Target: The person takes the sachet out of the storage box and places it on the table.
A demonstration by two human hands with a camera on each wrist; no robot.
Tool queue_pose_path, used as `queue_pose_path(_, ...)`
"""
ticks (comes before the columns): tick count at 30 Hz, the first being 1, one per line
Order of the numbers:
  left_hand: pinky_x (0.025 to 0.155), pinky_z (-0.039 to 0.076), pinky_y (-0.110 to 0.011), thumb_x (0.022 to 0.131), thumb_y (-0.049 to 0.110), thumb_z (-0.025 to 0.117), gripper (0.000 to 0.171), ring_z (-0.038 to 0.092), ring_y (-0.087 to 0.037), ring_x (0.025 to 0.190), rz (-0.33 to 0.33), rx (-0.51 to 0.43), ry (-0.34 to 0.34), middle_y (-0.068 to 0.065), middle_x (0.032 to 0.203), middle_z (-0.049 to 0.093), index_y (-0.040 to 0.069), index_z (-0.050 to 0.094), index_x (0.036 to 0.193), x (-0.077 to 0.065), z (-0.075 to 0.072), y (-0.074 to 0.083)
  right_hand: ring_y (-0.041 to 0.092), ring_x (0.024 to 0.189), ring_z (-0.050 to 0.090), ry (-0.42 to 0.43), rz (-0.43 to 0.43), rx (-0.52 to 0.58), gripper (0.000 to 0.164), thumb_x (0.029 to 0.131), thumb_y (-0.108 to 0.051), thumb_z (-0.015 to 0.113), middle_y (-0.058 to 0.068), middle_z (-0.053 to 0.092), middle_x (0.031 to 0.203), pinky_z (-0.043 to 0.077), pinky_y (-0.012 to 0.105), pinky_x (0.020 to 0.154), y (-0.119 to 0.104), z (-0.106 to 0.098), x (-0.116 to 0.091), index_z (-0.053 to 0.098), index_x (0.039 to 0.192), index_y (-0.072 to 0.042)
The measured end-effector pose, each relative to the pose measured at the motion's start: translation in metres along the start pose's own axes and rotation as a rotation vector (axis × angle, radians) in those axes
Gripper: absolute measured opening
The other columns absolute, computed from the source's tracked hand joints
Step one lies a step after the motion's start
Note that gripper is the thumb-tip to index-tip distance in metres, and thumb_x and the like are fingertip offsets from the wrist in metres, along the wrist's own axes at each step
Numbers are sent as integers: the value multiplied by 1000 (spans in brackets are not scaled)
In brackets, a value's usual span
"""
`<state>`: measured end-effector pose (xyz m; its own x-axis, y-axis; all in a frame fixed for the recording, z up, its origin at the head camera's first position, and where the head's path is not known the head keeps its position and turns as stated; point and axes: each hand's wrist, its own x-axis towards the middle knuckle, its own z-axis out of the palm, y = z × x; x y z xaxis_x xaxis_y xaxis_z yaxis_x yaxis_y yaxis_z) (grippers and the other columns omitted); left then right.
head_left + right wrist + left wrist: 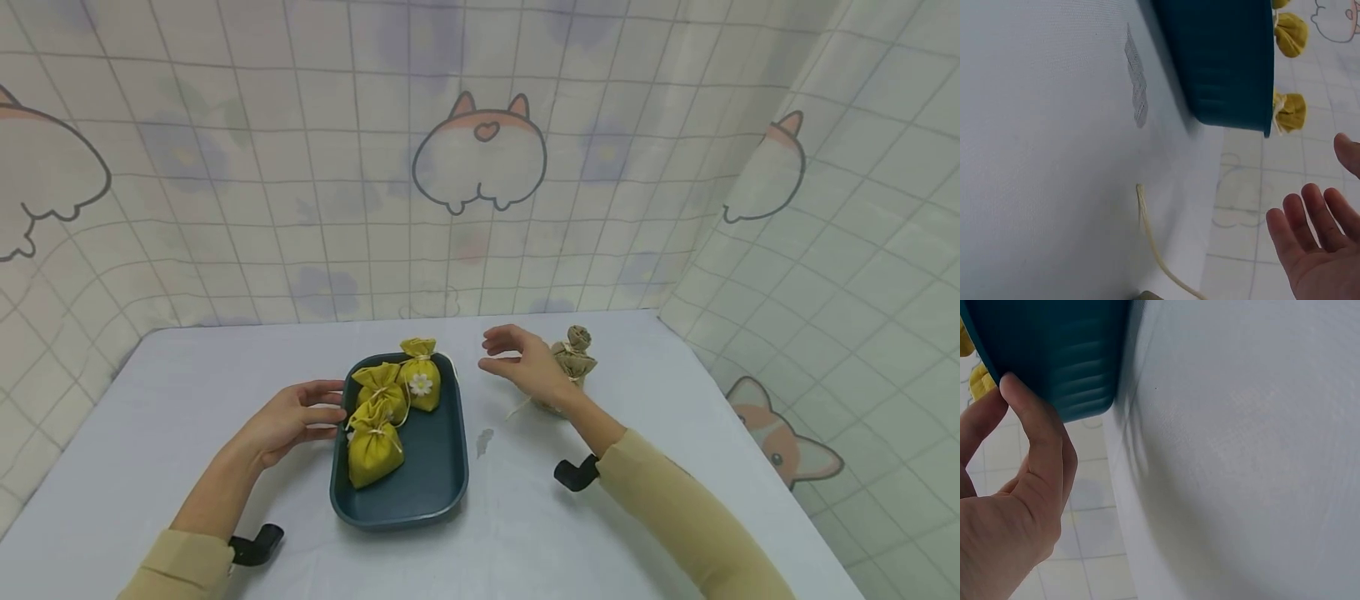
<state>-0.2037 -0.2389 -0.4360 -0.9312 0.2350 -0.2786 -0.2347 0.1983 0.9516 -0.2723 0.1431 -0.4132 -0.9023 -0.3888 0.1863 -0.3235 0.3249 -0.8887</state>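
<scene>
A dark teal tray point(431, 475) sits on the table, holding three yellow drawstring pouches: one with a white flower point(426, 396) at the back right, a second pouch point(378, 382) beside it, and a third pouch point(375, 458) in front. At the tray's left side, my left hand point(288, 421) pinches the rim, its fingertips meeting there in the left wrist view. My right hand point(532, 367) hovers right of the tray with loosely bent fingers and holds nothing. Behind it stands a tan, gathered cloth pouch point(576, 346), partly hidden by the hand and wrist.
A pale drawstring point(1157, 253) trails from the tan pouch over the white tablecloth point(517, 525). A grey mark point(483, 442) shows right of the tray. Behind and to the right hangs a checked curtain point(337, 208) with cartoon corgis. Black wrist mounts point(576, 475) stick out below both sleeves.
</scene>
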Motion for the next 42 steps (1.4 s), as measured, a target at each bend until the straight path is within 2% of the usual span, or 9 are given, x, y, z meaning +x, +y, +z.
queue_pose_path(3,87,59,-35,98,7,68,68,64,-21,106,3,-2,-6,-27,139,48,-8,33,154,-1,0,1,30,121,60,-50,-2,-26,45,94,-16,78,15,64,129,51,39,102,-2,9,5,60,134,-4)
queue_pose_path(7,87,59,-35,97,7,69,68,64,-21,104,7,-1,-9,-27,139,48,-8,34,153,-1,0,3,27,122,59,-63,2,-48,44,94,-18,78,9,64,129,51,34,102,-1,19,15,62,133,-7)
queue_pose_path(11,87,59,-35,97,8,70,69,64,-19,104,11,5,-11,-26,139,47,-8,34,153,-1,1,5,32,124,57,-81,7,-20,43,95,-18,77,15,62,132,51,35,102,-2,26,21,62,133,-5)
queue_pose_path(14,87,59,-35,97,8,69,69,64,-20,104,12,7,-20,-27,140,47,-9,32,154,-1,1,4,31,125,57,-91,36,-8,43,95,-20,77,17,62,134,52,36,101,-1,32,24,63,133,-7)
queue_pose_path(22,88,59,-34,97,9,70,69,64,-20,105,6,5,-18,-27,140,48,-8,33,154,1,-1,1,28,127,56,-88,75,4,45,96,-26,76,7,63,133,51,35,102,3,49,33,64,135,-7)
queue_pose_path(28,89,59,-35,97,10,70,70,64,-20,106,7,6,-14,-27,142,45,-8,33,154,3,-2,0,30,129,55,-77,95,-19,45,96,-31,76,6,64,134,51,39,102,-1,58,41,66,134,-10)
queue_pose_path(33,89,59,-35,98,10,69,69,64,-21,107,3,9,-7,-28,144,44,-7,33,154,3,-3,-1,27,125,58,-67,107,-43,45,95,-32,76,8,65,132,51,40,100,-1,66,45,66,134,-10)
queue_pose_path(38,89,59,-35,98,9,68,68,64,-20,107,3,7,-10,-28,145,43,-7,33,154,3,-3,-3,26,122,59,-59,91,-74,44,96,-27,75,11,65,131,52,37,100,-1,71,46,66,133,-5)
queue_pose_path(42,90,58,-35,98,8,68,68,64,-20,108,6,7,-13,-28,146,43,-7,33,154,4,-2,-2,25,123,59,-55,59,-101,41,97,-26,74,10,66,129,49,36,105,1,73,47,67,131,-4)
